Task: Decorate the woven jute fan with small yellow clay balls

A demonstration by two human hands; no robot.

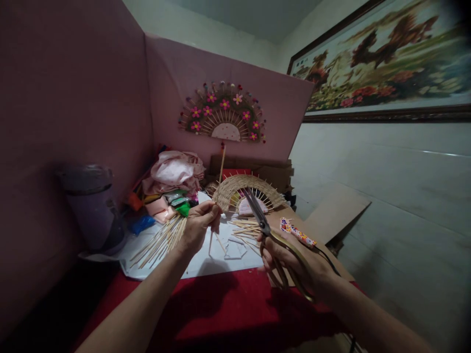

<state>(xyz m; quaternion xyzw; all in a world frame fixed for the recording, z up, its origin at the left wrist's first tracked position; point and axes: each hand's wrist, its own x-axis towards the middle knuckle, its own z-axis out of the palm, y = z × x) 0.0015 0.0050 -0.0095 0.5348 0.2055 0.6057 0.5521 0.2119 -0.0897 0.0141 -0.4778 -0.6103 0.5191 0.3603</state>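
My left hand (201, 221) pinches a thin wooden stick (222, 169) that stands nearly upright, a small dark red ball at its top. In my right hand (290, 255) is a pair of scissors (263, 220) with brass-coloured handles, its blades pointing up and left. The blade tips are apart from the stick. Behind the hands stands a half-round fan (235, 189) of woven straw with sticks through it. Loose wooden sticks (158, 245) lie on white paper left of my left hand, and more sticks (246, 228) lie between the hands.
A finished-looking fan with pink flowers (225, 110) hangs on the pink board. Pink cloth (176, 169) and coloured packets (182, 208) are heaped at the left, near a purple container (93, 211). A flower-patterned glue gun (297, 233) lies on cardboard at the right. Red cloth (209, 314) covers the front.
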